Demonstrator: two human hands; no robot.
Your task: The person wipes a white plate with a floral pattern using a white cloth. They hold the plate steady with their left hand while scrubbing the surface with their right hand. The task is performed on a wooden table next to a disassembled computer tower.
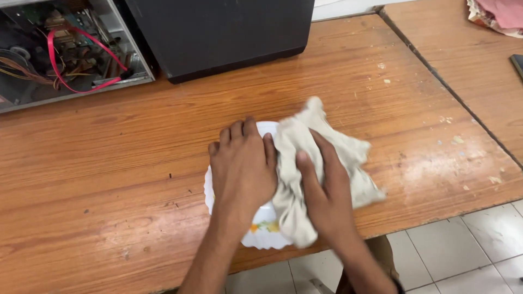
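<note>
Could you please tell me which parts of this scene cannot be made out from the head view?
- White plate: mostly hidden under the left hand and the beige cloth; only rim parts show.
- Right hand: palm hidden, pressed into the cloth.
- Open computer case: cut off by the top and left edges.
- Black box: top cut off.
- Pink fabric: cut off at the corner.

Table: I see a worn orange-brown wooden table (109,179), its finish chipped and flecked at the right.
Second table: another wooden table (463,49) butts against it at the right, a dark seam between them.
Floor: pale square tiles (479,245) with grey joints below the near edge.
Light: I read even, soft sheen on the wood.
</note>
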